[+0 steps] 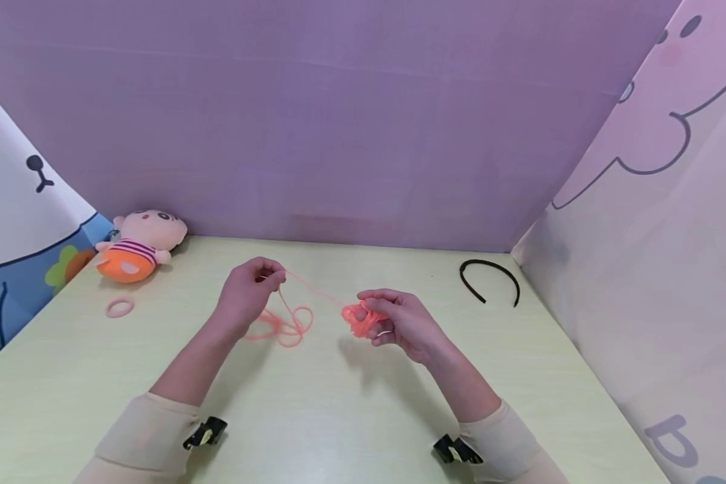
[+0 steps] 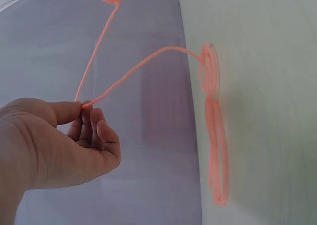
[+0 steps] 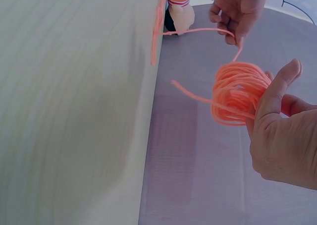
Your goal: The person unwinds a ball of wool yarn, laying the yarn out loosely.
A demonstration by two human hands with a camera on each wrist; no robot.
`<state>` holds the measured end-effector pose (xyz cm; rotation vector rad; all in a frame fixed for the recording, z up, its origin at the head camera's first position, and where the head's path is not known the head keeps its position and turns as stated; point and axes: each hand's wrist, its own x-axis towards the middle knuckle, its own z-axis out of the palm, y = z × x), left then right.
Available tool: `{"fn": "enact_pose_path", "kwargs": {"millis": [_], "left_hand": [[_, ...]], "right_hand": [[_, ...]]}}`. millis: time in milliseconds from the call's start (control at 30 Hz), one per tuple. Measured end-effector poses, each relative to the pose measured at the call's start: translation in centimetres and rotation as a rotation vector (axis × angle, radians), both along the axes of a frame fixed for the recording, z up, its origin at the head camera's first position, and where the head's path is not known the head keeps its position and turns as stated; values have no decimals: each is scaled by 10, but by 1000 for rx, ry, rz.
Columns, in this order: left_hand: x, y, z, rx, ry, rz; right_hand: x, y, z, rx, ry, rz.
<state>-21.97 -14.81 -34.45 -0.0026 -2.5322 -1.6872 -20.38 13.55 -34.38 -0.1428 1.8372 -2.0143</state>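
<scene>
My right hand (image 1: 407, 324) holds a wound bundle of coral-pink yarn (image 3: 240, 88) above the table, its fingers round the coils. A short loose tail of the yarn sticks out from the bundle in the right wrist view. From the bundle a strand runs across to my left hand (image 1: 249, 290), which pinches it between thumb and forefinger. Below that pinch the strand drops to loose loops of the same yarn (image 2: 213, 101) lying on the table. In the head view the left hand and wrist partly cover these loops.
A plush doll (image 1: 139, 245) in orange and stripes lies at the back left, with a pink ring (image 1: 119, 307) in front of it. A black headband (image 1: 490, 263) lies at the right. Purple cloth (image 1: 351, 134) rises behind the pale table (image 1: 314, 417).
</scene>
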Motion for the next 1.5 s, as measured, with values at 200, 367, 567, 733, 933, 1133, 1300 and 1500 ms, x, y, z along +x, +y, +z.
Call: {"fn": "enact_pose_path", "kwargs": {"millis": [200, 367, 567, 733, 933, 1133, 1300, 1500], "left_hand": [[-1, -3, 3, 40, 35, 56], [0, -6, 6, 65, 54, 101], [0, -10, 9, 113, 71, 158], [1, -13, 11, 158, 73, 226], [0, -15, 10, 226, 84, 309], [1, -9, 9, 168, 94, 285], [4, 5, 7, 82, 125, 140], [10, 25, 0, -32, 133, -156]], "right_hand": [[-1, 0, 0, 10, -2, -17], [-1, 0, 0, -6, -12, -40], [-1, 1, 0, -34, -23, -55], [-2, 1, 0, -41, -33, -69], [-1, 1, 1, -15, -20, -84], [-2, 0, 0, -10, -10, -83], [-1, 0, 0, -13, -6, -64], [0, -2, -1, -19, 0, -25]]}}
